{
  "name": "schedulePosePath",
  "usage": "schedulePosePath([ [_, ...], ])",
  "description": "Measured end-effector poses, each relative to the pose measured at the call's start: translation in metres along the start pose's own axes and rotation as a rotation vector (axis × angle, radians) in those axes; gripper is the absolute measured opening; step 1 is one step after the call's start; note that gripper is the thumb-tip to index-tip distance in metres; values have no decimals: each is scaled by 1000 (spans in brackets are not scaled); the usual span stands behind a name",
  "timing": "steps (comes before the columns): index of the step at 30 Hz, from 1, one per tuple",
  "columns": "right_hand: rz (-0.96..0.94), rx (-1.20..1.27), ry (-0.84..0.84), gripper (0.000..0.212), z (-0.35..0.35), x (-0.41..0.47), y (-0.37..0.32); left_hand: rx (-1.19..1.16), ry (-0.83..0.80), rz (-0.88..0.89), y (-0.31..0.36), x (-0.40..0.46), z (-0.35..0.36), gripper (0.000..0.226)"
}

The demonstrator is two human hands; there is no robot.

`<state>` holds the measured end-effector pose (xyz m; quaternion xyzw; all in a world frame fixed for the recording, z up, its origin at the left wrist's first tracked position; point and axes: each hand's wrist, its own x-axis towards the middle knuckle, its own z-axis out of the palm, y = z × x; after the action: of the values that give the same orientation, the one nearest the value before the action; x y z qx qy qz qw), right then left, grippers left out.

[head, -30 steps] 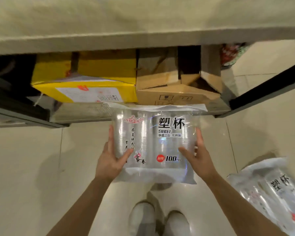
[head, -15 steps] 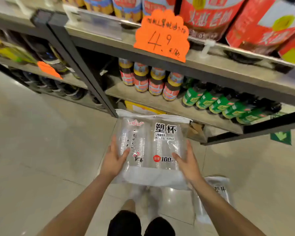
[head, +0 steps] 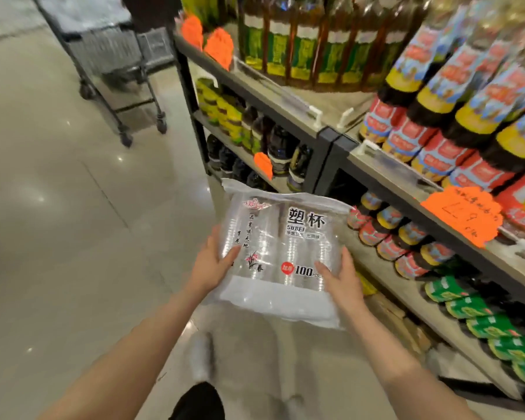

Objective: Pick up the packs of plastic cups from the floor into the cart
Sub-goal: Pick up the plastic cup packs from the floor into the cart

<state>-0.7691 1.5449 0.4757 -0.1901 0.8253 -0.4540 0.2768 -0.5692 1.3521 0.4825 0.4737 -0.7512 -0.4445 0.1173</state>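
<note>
1. At the bottom edge, a dark-clad knee (head: 199,403) and a blurred pale shoe (head: 201,356) are seen above the glossy beige floor (head: 58,237).
2. A clear pack of plastic cups (head: 281,253) is held in the air between both hands, in front of the body and clear of the floor, with its printed face turned up toward the camera.
3. The left hand (head: 211,266) is set against the pack's left edge; its thumb is laid across the front film and the fingers are wrapped behind, out of sight.
4. The right hand (head: 341,275) is clasped on the pack's lower right side, thumb on the front near the "100" mark, fingers curled around the back edge.
5. Just to the right, grey store shelves (head: 331,140) are ranged along the aisle, close beside the pack. Green-labelled bottles (head: 479,322) and red-labelled jars (head: 385,234) are stocked on the lower tiers, taller sauce bottles (head: 455,95) above.
6. Orange price tags (head: 464,216) are clipped to the shelf edges.
7. Farther off, at upper left, a wheeled metal cart (head: 115,53) is parked on the floor, well apart from the pack, beside the shelf end. Open floor lies between the pack and the cart; the shelf corner post (head: 191,95) juts near its right side.
</note>
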Motion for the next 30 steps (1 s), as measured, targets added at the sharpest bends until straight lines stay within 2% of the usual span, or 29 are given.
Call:
schedulePosePath([
  [5,-18,7,-76,84,103,35,-79,-24,89,-19,-36,50,-109,76],
  [9,-80,-43,-147,76,188,55,-154,-40,149,-47,-68,86,-200,78],
  [13,-139,-92,-218,88,266,81,-220,-34,222,-108,-103,122,-284,78],
  [15,-192,-69,-254,74,300,89,-255,-37,253,-86,-116,138,-322,80],
  [17,-245,-67,-293,67,332,100,-287,-58,287,-102,-130,154,-355,88],
  [19,-259,-82,-326,70,365,114,-315,-77,331,-139,-144,173,-384,94],
  [22,-293,-94,-384,72,415,145,-351,-82,394,-130,-158,207,-425,83],
  [24,-316,-110,-406,82,449,173,-374,-69,442,-132,-165,237,-451,74],
  [30,-414,-127,-436,81,546,263,-458,-92,519,-170,-177,339,-528,83],
])
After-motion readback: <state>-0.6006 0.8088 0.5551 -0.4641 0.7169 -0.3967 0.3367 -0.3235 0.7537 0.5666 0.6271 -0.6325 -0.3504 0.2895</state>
